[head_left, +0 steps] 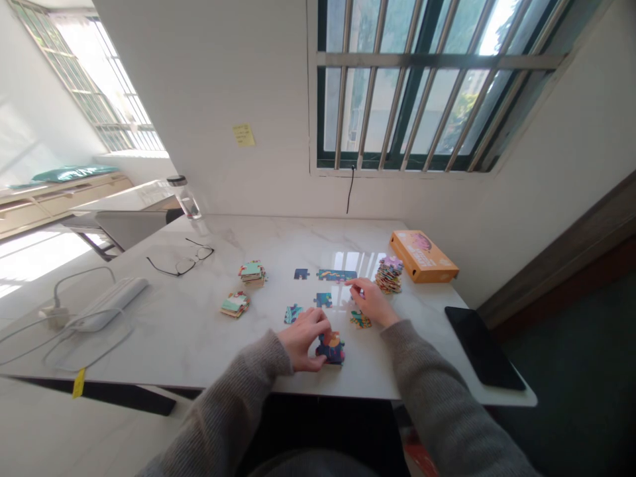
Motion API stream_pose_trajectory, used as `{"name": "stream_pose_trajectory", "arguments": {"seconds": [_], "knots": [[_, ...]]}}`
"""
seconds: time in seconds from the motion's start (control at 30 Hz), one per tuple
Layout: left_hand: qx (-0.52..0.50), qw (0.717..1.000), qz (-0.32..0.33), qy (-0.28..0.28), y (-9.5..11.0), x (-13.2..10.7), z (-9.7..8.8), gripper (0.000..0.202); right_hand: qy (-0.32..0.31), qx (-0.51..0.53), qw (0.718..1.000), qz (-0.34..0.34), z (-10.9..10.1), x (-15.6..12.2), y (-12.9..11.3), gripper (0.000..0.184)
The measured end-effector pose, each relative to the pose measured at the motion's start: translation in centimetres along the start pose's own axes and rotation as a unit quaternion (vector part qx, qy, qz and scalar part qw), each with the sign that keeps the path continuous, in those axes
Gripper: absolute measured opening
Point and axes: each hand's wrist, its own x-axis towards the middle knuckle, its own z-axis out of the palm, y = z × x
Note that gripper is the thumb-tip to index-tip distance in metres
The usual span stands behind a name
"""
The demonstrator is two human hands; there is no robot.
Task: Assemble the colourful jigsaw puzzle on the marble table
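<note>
On the white desk (189, 344), a black tablet (483, 348) is laid at right and an orange box (423, 257), its lettering unreadably small, at far right. By the fingers of the left hand (304, 338), a near stack of puzzle pieces (334, 350) is grasped; whether anything is held by those of the right hand (375, 303), near the right stack (389, 275), cannot be told. A yellow note (244, 135) is posted far left, its writing illegible.
</note>
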Motion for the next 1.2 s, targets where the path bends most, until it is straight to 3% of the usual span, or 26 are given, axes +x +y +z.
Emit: {"name": "stream_pose_trajectory", "arguments": {"seconds": [0.2, 0.4, 0.6, 0.7, 0.77, 0.9, 1.07, 1.2], "knots": [[0.023, 0.991, 0.009, 0.13, -2.7, 2.1, -0.6, 0.025, 0.002, -0.001, 1.0, -0.011, 0.5, 0.0, -0.3, 0.024], [0.066, 0.982, -0.009, 0.177, -6.7, 4.7, 0.4, 0.026, -0.023, 0.062, 0.998, 0.011, 1.2, -0.1, -1.9, 0.025], [0.008, 0.979, 0.012, 0.204, -6.8, 4.7, 1.4, 0.027, -0.058, 0.175, 0.983, 0.024, 2.9, -0.1, -3.9, 0.036], [0.018, 0.973, 0.026, 0.229, -6.7, 4.5, 1.1, 0.022, -0.025, 0.194, 0.979, 0.049, 3.1, 0.2, -3.7, 0.032], [0.043, 0.969, 0.001, 0.242, -7.1, 4.3, 0.9, 0.018, 0.025, 0.208, 0.974, 0.085, 2.7, 0.4, -3.0, 0.03], [0.09, 0.979, -0.059, 0.172, -8.6, 4.0, 1.2, 0.016, 0.097, 0.192, 0.967, 0.138, 1.8, 0.6, -1.4, 0.023], [0.131, 0.984, -0.092, 0.073, -9.3, 3.8, 2.0, 0.028, 0.074, 0.12, 0.977, 0.158, 1.3, 0.3, -1.3, 0.018], [0.137, 0.982, -0.119, 0.06, -8.9, 3.8, 1.9, 0.023, 0.053, 0.071, 0.983, 0.161, 1.3, 0.3, -1.8, 0.026]]}}
